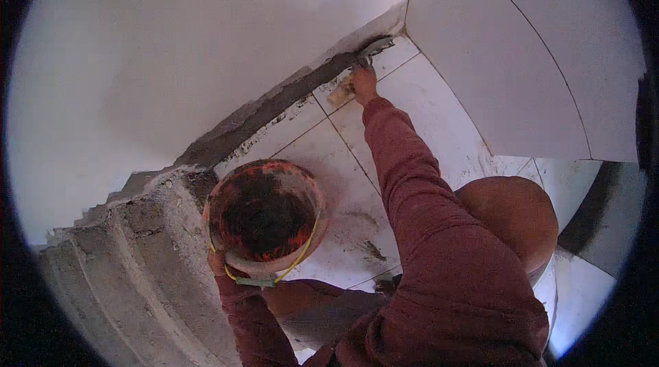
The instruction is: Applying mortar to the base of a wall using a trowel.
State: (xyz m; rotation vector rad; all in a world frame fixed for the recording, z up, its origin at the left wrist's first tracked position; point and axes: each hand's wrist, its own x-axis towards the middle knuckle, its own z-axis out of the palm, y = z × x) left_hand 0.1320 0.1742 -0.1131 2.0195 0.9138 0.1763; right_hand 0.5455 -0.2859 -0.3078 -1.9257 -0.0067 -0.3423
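My right hand [364, 82] is closed on a metal trowel [377, 44], its blade against a grey mortar strip [288, 92] along the foot of the white wall, near the corner. A tan patch beside this hand is too unclear to name. My left hand [220, 260] grips the near left rim of an orange, mortar-stained bucket [264, 209] with dark material inside. The bucket's yellow wire handle with a grey grip hangs over its near side. The bucket stands on white floor tiles [350, 230], smudged with mortar in places.
Rough concrete steps [123, 278] run along the left, beside the bucket. A white wall [178, 51] rises behind the mortar strip. A pale panelled surface [522, 65] bounds the floor on the right. My bent bare knee [508, 209] is at the right.
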